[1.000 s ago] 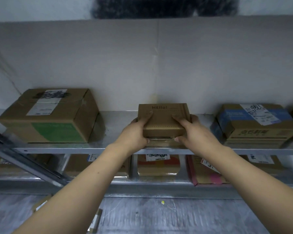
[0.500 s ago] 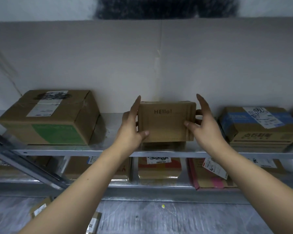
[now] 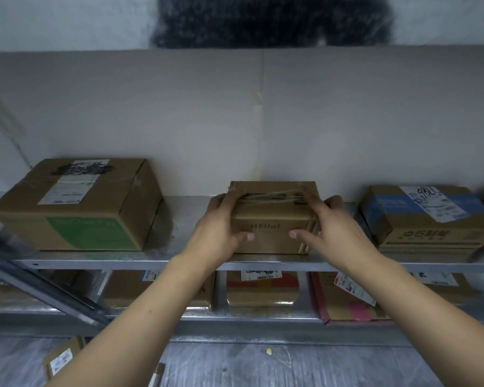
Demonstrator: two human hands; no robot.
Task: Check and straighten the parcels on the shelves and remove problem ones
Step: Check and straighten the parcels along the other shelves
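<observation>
1. Brown cardboard sits in the left hand point(image 3: 221, 229), which clasps one end of the small box point(image 3: 273, 243). The thumb lies on the front face and the fingers curl round the left end.
2. The right hand point(image 3: 334, 227) grips the same box from the other end, with its thumb on the front face and its fingers bent over the top right edge.
3. The small box shows "HEllo!" printed on the face turned to the camera, and pale strips run across its top.
4. It stands in the middle of the upper shelf point(image 3: 190, 216), which is grey metal, with its lower edge close to the front lip.
5. On the same shelf to the left, well apart, stands a large box point(image 3: 76, 208) with a green patch on its front and a white label on top.
6. To the right, near the right hand but not touching it, lies a blue-banded box point(image 3: 430, 233) with a white label bearing handwritten digits.
7. A pale panel point(image 3: 235, 121) forms the back behind all three.
8. The lower shelf point(image 3: 263, 319) carries more parcels: a plain brown parcel point(image 3: 134, 289), a red-banded parcel point(image 3: 263, 290) and a pink-marked parcel point(image 3: 349, 305).
9. Below, on the floor point(image 3: 291, 364), a labelled carton point(image 3: 60, 360) lies at the left.
</observation>
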